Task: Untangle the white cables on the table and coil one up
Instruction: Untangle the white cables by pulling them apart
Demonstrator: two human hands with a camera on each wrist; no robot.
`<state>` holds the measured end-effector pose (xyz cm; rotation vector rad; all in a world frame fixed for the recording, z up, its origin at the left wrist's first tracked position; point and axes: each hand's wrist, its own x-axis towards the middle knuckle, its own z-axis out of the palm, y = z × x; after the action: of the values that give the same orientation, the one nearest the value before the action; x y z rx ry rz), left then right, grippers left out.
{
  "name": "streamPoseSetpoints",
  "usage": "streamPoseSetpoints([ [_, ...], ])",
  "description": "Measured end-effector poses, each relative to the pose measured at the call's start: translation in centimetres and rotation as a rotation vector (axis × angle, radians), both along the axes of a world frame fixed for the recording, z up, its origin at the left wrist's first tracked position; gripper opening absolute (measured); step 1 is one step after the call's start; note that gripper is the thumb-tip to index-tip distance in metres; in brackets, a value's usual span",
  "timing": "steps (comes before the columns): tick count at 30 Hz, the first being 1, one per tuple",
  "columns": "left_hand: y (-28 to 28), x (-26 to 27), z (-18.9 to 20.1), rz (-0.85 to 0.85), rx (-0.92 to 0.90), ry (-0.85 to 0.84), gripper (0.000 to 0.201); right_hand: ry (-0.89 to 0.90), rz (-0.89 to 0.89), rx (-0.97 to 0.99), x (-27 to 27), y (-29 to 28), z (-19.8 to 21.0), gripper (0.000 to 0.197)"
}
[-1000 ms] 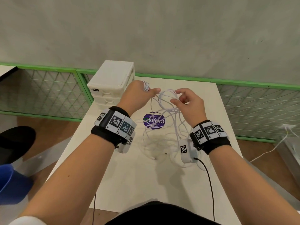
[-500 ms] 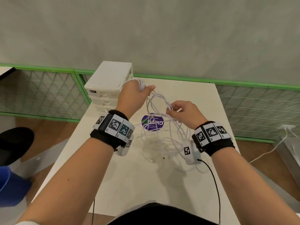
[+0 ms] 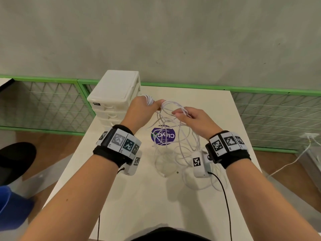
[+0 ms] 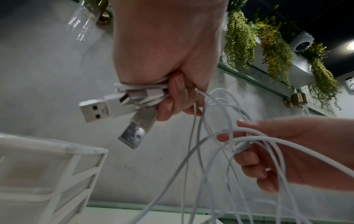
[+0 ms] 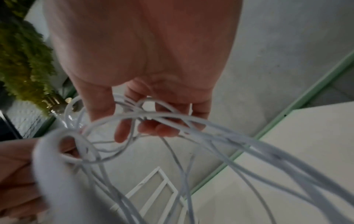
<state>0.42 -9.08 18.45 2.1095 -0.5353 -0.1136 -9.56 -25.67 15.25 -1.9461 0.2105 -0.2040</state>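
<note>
Left hand (image 3: pixel 140 110) fisted tight round a bunch of cable ends, held above the far-left part of the table (image 3: pixel 139 197). Left wrist view: two USB-A plugs (image 4: pixel 99 106) stick out of the fist, flat metal shells, white plastic bodies; fingers (image 4: pixel 178 97) curled fully round the strands.

Right hand (image 3: pixel 196 120) just right of it, fingers bent, thumb and fingertips pinching several loops of the cables (image 3: pixel 173 108). Right wrist view: thin strands cross over the fingertips (image 5: pixel 159 127); can't tell how many are actually pinched.

Cables are thin, round, smooth, white. They run in loops between the two hands, then hang to a loose tangle on the table between the wrists, partly over a round purple sticker (image 3: pixel 163 135). Two small plug ends (image 3: pixel 164 175) lie on the tabletop at the near edge of the tangle.

White plastic drawer unit (image 3: pixel 112 94) at the far-left corner of the table, drawers closed, contents not visible. Tabletop is matte, off-white. Green-framed wire mesh panels (image 3: pixel 45 105) behind the table, against a grey wall.
</note>
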Motion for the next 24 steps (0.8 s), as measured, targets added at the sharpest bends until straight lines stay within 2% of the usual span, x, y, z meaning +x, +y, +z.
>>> streamPoseSetpoints([
  [2, 0.0, 0.1, -0.6, -0.011, -0.004, 0.029, 0.049, 0.003, -0.043, -0.065, 0.4, 0.0, 0.0, 0.021],
  [5, 0.1, 0.2, -1.3, -0.032, 0.025, 0.075, 0.044, -0.104, -0.269, -0.077, 0.7, -0.5, -0.1, 0.010],
  [7, 0.1, 0.2, -1.6, -0.043, 0.103, 0.084, 0.043, -0.178, -0.379, -0.067, 0.6, -1.2, 0.0, 0.013],
  [9, 0.3, 0.4, -1.7, -0.024, 0.152, 0.061, 0.048, -0.165, -0.364, -0.113, 0.5, -2.0, 0.3, 0.019],
  [13, 1.4, 2.3, -1.2, 0.138, 0.113, -0.039, 0.057, -0.063, -0.302, -0.264, -0.2, -3.8, -0.3, 0.016],
  [16, 2.0, 3.5, -0.3, 0.211, 0.057, -0.070, 0.052, 0.022, -0.311, -0.251, -1.0, -5.2, -1.6, 0.011],
  [18, 2.0, 4.0, 0.1, 0.232, 0.055, -0.105, 0.051, 0.154, -0.308, -0.338, -1.3, -6.1, -2.6, 0.018],
  [21, 2.6, 5.1, 0.6, 0.308, -0.016, -0.113, 0.048, 0.477, -0.250, -0.518, -2.4, -7.8, -4.4, 0.035],
  [24, 3.5, 5.7, 0.9, 0.322, -0.068, -0.104, 0.044, 0.590, -0.258, -0.476, -4.0, -9.1, -7.1, 0.034],
])
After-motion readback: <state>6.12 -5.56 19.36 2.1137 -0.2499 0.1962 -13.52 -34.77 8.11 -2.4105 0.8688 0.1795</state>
